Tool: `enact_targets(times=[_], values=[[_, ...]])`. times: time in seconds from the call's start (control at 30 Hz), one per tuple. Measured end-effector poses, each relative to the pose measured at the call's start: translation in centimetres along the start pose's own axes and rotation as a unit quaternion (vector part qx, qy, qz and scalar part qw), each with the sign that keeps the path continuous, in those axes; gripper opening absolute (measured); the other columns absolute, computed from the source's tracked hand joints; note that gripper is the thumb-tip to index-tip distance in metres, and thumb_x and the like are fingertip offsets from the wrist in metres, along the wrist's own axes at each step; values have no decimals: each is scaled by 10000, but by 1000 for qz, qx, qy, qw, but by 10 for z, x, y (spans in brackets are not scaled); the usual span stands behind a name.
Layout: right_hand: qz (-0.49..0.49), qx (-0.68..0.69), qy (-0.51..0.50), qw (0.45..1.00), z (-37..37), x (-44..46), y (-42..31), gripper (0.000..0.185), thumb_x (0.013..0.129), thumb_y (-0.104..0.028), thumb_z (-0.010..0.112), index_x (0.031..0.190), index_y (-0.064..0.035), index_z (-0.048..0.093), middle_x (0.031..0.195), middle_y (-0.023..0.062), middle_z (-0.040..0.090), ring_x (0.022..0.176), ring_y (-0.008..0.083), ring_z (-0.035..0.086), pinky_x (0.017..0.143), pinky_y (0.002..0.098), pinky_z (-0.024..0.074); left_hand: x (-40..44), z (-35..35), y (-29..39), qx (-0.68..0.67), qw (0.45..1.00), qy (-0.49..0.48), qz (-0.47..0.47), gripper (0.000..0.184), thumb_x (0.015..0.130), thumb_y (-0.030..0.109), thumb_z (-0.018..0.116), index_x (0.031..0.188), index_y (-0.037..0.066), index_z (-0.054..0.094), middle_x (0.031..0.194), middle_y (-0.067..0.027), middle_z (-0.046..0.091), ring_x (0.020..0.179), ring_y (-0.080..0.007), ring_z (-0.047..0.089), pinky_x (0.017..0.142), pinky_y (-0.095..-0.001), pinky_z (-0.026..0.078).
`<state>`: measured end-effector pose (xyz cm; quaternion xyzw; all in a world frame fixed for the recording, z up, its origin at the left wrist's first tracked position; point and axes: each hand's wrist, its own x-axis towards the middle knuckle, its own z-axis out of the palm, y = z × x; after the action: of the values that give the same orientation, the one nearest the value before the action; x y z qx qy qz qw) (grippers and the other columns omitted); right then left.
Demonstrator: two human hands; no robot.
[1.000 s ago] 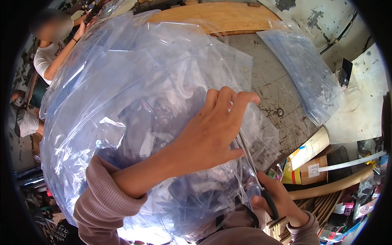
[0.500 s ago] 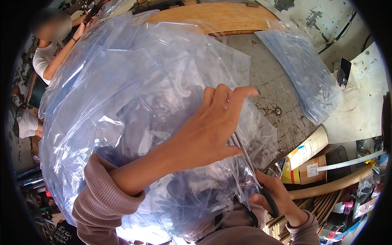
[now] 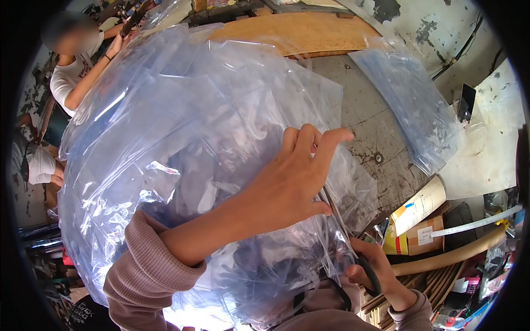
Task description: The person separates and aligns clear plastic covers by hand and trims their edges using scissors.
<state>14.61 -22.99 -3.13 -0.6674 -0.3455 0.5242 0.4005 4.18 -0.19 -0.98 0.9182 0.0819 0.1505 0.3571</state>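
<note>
One pair of scissors (image 3: 370, 272) gripped by right hand (image 3: 385, 276), tips obscured, plastic (image 3: 193, 127) under left hand (image 3: 295, 182), grip unclear, right-side box (image 3: 432, 233) part-covered by paper (image 3: 418, 205)

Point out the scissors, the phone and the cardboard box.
Scissors (image 3: 374, 277): head view, on the black handle.
Phone (image 3: 467, 103): head view, on the dark screen.
Cardboard box (image 3: 424, 236): head view, on its white label.

There's 2 hands, i.e. 1 L hand (image 3: 298, 181) & 1 R hand (image 3: 386, 271), w/ 1 pr scissors (image 3: 369, 271), 1 lg plastic heap (image 3: 182, 110), 1 plastic-sheet stack (image 3: 411, 105) (no. of sheets unclear), 1 counter (image 3: 378, 118), 1 wood board (image 3: 298, 30), 1 phone (image 3: 466, 103), 1 cardbd box (image 3: 436, 225) & 2 other ppl (image 3: 67, 83) at far side
</note>
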Motion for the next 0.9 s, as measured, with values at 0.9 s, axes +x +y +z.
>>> enact_targets(times=[0.9], values=[[1, -22, 12, 1000, 4, 3, -15, 460, 789, -416, 716, 945, -6, 577, 616, -29, 489, 576, 44, 404, 508, 222, 318, 0, 1, -5, -35, 998, 25, 34, 987, 612, 38, 793, 1374, 22, 165, 1144, -190, 319, 1062, -337, 384, 919, -395, 375]])
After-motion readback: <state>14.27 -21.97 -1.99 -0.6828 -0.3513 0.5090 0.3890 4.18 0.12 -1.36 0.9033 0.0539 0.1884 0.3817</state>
